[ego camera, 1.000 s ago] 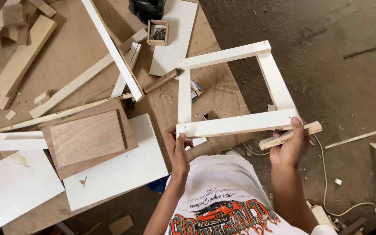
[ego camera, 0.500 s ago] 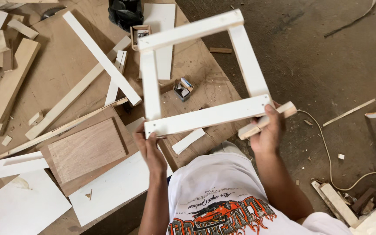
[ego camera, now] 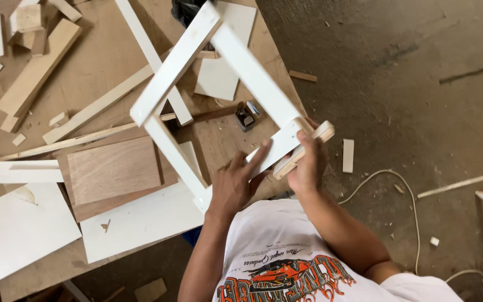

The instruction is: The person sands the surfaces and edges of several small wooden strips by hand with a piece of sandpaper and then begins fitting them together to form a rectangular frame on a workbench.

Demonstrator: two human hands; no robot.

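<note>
I hold a square white wooden frame (ego camera: 177,59) in the air above the workbench edge, tilted so one corner points away from me. My left hand (ego camera: 237,180) presses flat against the frame's near slat with fingers spread. My right hand (ego camera: 307,164) grips the frame's right corner together with a short bare-wood stick (ego camera: 304,150) that lies along the slat.
The brown workbench (ego camera: 102,67) carries white boards (ego camera: 20,229), a plywood panel (ego camera: 113,169), long slats and small offcut blocks (ego camera: 26,19). A small dark box (ego camera: 247,114) sits near the bench edge. On the concrete floor lie a cord (ego camera: 403,190) and wood scraps (ego camera: 347,155).
The frame has been rotated and tilted counter-clockwise, its far side swinging left. My left hand slid along the near slat toward the right hand, which keeps its grip.
</note>
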